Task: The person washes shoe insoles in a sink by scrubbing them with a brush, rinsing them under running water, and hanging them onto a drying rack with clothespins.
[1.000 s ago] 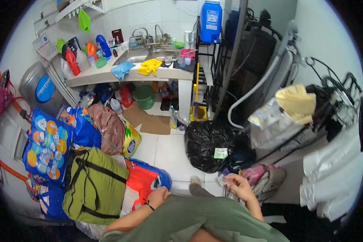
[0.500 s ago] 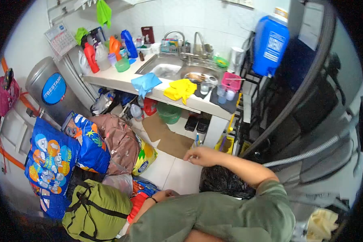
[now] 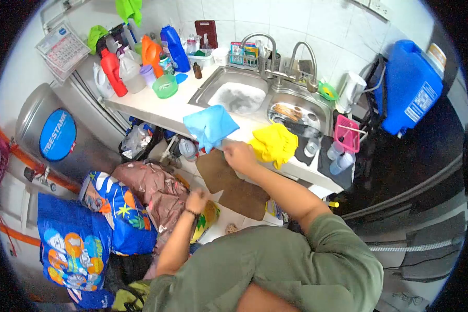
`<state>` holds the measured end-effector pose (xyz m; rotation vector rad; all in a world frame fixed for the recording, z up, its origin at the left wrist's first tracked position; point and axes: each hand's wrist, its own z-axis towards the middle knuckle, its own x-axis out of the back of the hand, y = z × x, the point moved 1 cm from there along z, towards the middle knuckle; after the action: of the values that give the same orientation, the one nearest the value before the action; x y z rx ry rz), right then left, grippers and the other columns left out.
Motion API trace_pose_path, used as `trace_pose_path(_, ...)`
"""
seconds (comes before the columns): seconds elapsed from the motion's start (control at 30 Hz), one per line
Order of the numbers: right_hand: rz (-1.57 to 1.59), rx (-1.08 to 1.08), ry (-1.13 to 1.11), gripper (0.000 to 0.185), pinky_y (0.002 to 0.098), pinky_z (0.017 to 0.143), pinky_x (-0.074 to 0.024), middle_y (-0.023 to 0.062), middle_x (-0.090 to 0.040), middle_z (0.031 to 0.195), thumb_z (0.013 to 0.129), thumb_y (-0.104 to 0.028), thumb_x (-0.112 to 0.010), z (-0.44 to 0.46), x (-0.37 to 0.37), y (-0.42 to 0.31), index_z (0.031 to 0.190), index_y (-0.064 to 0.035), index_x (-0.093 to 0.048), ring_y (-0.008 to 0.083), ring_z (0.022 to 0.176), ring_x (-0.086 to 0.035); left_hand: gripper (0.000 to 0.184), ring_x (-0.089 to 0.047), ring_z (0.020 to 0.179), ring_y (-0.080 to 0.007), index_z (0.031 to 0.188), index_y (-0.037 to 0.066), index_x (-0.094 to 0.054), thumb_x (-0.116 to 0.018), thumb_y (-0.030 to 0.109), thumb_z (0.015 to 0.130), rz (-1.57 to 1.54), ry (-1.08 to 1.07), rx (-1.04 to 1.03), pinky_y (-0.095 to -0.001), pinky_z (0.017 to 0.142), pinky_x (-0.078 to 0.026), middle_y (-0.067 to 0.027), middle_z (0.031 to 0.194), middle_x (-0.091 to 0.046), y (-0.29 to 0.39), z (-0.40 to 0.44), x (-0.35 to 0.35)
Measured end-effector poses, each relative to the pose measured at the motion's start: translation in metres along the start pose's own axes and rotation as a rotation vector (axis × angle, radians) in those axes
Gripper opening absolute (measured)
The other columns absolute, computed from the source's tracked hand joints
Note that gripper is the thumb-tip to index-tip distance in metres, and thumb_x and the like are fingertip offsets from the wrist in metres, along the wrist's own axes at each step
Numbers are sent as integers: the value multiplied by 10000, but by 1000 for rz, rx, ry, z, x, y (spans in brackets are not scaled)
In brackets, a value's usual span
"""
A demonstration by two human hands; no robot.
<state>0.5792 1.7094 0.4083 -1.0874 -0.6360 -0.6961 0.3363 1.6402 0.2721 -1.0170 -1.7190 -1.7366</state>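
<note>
My right hand [image 3: 240, 157] is at the front edge of the counter, fingers curled in, with no object visible in it. It lies between a light blue cloth [image 3: 211, 126] and a pair of crumpled yellow rubber gloves or a yellow cloth [image 3: 273, 145], both draped over the counter edge. Whether it touches the blue cloth I cannot tell. Lower down, my left hand [image 3: 196, 202], with a dark bracelet at the wrist, is closed in front of a brown bag [image 3: 153, 190]; nothing shows in it. Suds fill the left sink basin [image 3: 237, 98]; dishes lie in the right basin [image 3: 300, 115].
Bottles, among them a red one [image 3: 112, 72] and a blue one [image 3: 175, 49], stand on the counter's left. A pink basket [image 3: 347, 132] and cups sit at its right end. Shopping bags [image 3: 73, 244] crowd the floor at left. Cardboard [image 3: 244, 197] lies under the counter.
My view has come closer to the sink. The right hand has moved up to the counter edge, and the left hand has risen from beside the green bag.
</note>
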Motion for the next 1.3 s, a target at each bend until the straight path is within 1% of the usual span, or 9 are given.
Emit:
trace_pose_path(0.07,-118,-135,115,231,484,794,-440,124,-653,945,787,-277,-598,43,-8,17,914,-100,-675,321,914,-596,369,-600,879,-415,983,33,-624,-600,363,819,-63,181,-103,-475,771,-473,-236,908,-639,8,73,25)
trace_pose_path(0.2,-414,-257,223,291,484,847,-409,120,-628,1010,784,-297,-617,90,-27,61,981,-85,-656,320,941,-573,503,-532,1016,-392,1111,19,-565,-606,421,812,-45,471,106,-466,871,-412,-253,1040,-587,38,191,58)
trace_pose_path(0.37,-169,-151,97,227,468,797,-396,129,-631,847,776,-240,-627,100,-20,95,937,-81,-615,325,853,-580,497,-515,1040,-368,1123,85,-581,-680,406,757,238,761,282,-462,898,-400,-251,1060,-572,52,254,57)
trace_pose_path(0.63,171,-355,56,127,425,688,-387,90,-600,685,748,-147,-609,68,54,109,859,-108,-559,291,663,-584,169,-536,821,-337,912,33,-511,-621,128,827,-21,527,-51,-399,794,-416,-166,863,-570,38,250,100)
trace_pose_path(0.77,-15,-263,108,116,410,676,-382,81,-591,682,723,-134,-621,62,58,107,824,-119,-566,275,679,-583,180,-462,862,-154,949,-3,-500,-627,68,842,-392,411,-132,-277,811,-400,-64,930,-515,43,260,107)
trace_pose_path(1.0,-259,-307,45,72,396,705,-364,45,-607,712,725,-135,-598,61,51,107,791,-143,-569,252,804,-596,298,-530,927,-330,1031,13,-567,-677,167,801,-11,117,-334,-402,842,-390,-164,989,-589,50,292,113)
trace_pose_path(1.1,-257,-507,-269,79,402,748,-381,51,-626,742,742,-189,-599,70,50,108,806,-143,-588,263,856,-605,347,-522,906,-320,1040,48,-579,-703,215,762,163,-56,-433,-411,836,-377,-145,1000,-590,45,307,130)
trace_pose_path(1.2,-173,-550,-320,131,418,769,-419,73,-639,766,752,-235,-606,101,72,102,836,-135,-623,283,853,-619,386,-512,882,-312,1028,71,-591,-732,257,721,231,-212,-465,-414,818,-379,-128,948,-591,30,334,141)
trace_pose_path(1.3,-320,-759,-261,184,462,753,-468,106,-668,854,755,-257,-626,136,78,182,868,-115,-654,315,857,-637,404,-503,895,-313,1032,68,-592,-737,274,716,241,-373,-496,-417,819,-378,-128,930,-590,34,357,156)
